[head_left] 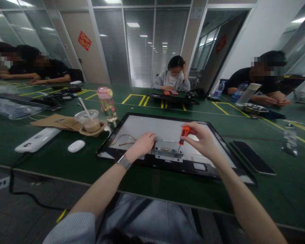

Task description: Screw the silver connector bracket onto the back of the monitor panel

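Note:
A screwdriver [184,135] with an orange and black handle stands nearly upright, its tip down at the right end of a metal bracket [167,149] with connector ports. My right hand [202,137] is closed around the handle with thumb and fingers. At the bracket's left end, my left hand [143,144] has its fingers bent over the edge; the thumb is hidden. Both lie over a large flat display panel [147,122] with a black frame and a pale back. Thin wires [124,138] run across the panel left of the bracket.
Left of the panel are a pink-lidded bottle [106,103], an iced drink cup [87,120], a white mouse [76,146] and a white power strip [38,139]. A dark phone [252,157] lies to the right. Across the table people sit near another dark panel [171,98].

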{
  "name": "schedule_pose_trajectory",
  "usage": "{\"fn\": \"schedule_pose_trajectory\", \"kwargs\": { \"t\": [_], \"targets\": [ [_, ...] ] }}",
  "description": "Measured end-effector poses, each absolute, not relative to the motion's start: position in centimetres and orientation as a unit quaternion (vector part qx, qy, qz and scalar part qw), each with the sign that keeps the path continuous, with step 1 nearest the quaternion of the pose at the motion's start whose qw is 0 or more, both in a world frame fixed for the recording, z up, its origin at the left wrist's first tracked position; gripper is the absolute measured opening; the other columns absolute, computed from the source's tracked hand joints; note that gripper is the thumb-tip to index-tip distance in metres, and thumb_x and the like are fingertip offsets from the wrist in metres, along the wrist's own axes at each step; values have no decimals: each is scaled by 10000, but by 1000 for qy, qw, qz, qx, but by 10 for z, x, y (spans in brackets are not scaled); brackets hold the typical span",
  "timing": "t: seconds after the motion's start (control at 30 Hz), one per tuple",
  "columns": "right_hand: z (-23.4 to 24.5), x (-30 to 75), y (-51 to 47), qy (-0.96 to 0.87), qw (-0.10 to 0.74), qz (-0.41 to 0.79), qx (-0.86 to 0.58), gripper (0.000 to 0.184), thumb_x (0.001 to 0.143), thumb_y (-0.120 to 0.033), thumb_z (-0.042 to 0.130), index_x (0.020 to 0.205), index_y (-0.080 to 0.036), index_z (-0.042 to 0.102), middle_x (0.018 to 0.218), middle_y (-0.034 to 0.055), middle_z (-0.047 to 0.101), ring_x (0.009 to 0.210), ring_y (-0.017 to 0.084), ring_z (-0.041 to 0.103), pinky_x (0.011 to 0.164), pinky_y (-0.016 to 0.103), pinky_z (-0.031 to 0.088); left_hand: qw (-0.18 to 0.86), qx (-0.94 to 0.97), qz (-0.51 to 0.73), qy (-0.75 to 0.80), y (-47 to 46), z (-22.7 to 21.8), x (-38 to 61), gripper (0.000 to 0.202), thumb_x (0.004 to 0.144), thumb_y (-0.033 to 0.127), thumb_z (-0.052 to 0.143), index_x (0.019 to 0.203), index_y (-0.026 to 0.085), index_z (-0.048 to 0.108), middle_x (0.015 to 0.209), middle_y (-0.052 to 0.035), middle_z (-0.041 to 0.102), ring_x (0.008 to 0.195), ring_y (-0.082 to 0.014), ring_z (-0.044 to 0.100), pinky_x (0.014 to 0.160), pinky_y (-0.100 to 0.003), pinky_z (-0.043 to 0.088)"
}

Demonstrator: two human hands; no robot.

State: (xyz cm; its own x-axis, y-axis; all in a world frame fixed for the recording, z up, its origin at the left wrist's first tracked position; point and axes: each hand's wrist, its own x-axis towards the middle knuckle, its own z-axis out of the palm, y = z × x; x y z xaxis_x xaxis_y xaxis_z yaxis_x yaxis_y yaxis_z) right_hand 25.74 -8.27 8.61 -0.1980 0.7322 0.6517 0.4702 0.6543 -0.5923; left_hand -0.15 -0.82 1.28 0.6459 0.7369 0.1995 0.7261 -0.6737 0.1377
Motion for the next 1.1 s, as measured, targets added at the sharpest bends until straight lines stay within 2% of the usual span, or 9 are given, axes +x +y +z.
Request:
{"fn": "schedule_pose_trajectory", "kwargs": {
  "t": [0.2, 0.4, 0.63, 0.77, 0.9, 1.03, 1.1],
  "targets": [
    [86, 257, -85, -761, 489, 202, -376, 330, 926, -299, 660, 1253, -259, 632, 989, 50, 708, 869, 218, 726, 820, 424, 639, 26, 904, 109, 413, -11, 17, -1, 375, 1022, 160, 359, 1339, 127, 556, 1426, -160, 583, 1323, -270, 564, 1141, -437, 438],
    [88, 260, -83, -755, 505, 167, -385, 191, 856, -319, 752, 1033, -263, 706, 957, 44, 681, 877, 219, 677, 798, 410, 627, 27, 904, 107, 413, -11, 18, 0, 377, 1027, 164, 364, 1346, 111, 558, 1430, -159, 582, 1330, -275, 558, 1149, -431, 431],
    [89, 260, -85, -737, 508, 258, -363, 308, 898, -290, 706, 1196, -249, 642, 1006, 64, 729, 918, 229, 718, 852, 434, 618, 30, 904, 105, 413, -11, 19, -1, 374, 1033, 173, 355, 1351, 130, 547, 1434, -158, 577, 1326, -267, 561, 1138, -434, 441],
    [90, 259, -85, -744, 505, 266, -348, 196, 924, -309, 677, 1110, -245, 679, 1070, 79, 716, 947, 225, 697, 844, 415, 605, 30, 905, 107, 411, -12, 19, -1, 374, 1032, 173, 357, 1350, 123, 548, 1429, -154, 581, 1320, -269, 564, 1142, -432, 438],
    [89, 260, -83, -742, 523, 226, -354, 175, 852, -305, 775, 1014, -260, 727, 923, 31, 672, 875, 204, 658, 800, 371, 592, 27, 904, 110, 411, -11, 17, 0, 373, 1030, 173, 367, 1352, 127, 549, 1421, -145, 588, 1317, -258, 567, 1153, -418, 431],
    [88, 260, -84, -723, 529, 264, -357, 305, 884, -309, 744, 1181, -262, 689, 948, 39, 712, 895, 214, 688, 838, 398, 594, 25, 905, 107, 411, -9, 15, 0, 376, 1025, 162, 365, 1347, 113, 554, 1421, -157, 589, 1338, -265, 555, 1150, -430, 433],
    [88, 260, -85, -720, 530, 279, -349, 290, 912, -327, 710, 1192, -255, 681, 1015, 62, 730, 950, 230, 698, 864, 416, 592, 26, 906, 105, 409, -9, 15, 0, 380, 1027, 162, 364, 1352, 102, 550, 1426, -163, 587, 1351, -273, 544, 1152, -438, 431]
  ]
}}
